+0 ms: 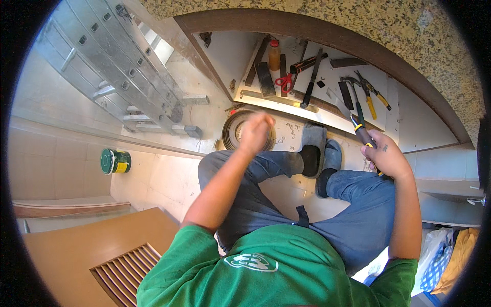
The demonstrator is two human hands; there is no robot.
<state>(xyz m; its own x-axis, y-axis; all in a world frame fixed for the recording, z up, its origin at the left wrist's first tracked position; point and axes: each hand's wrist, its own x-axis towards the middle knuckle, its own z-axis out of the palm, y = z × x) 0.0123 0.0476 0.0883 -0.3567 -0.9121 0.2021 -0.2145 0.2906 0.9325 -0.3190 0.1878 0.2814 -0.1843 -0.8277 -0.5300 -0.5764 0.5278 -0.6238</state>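
My right hand (pixel 387 153) is wrapped round the black-and-yellow handle of a bladed hand tool (pixel 364 135). Its pale flat blade points up and left toward the cabinet's front edge; its exact kind I cannot make out. My left hand (pixel 257 132), slightly blurred, is closed above a coil of brown strip (pixel 231 129) on the floor; anything inside its fingers is hidden. On the cabinet floor lie red-handled scissors (pixel 285 83), a hammer (pixel 356 97), yellow-handled pincers (pixel 369 92), a long dark tool (pixel 312 82) and a red-capped bottle (pixel 274 55).
A speckled stone countertop (pixel 327 7) with a curved brown edge (pixel 307 23) overhangs the cabinet. An aluminium ladder (pixel 112 66) stands at the left, near a green bucket (pixel 115 161). A brown panel (pixel 76 245) lies lower left. Bags and cloths (pixel 440 261) sit lower right.
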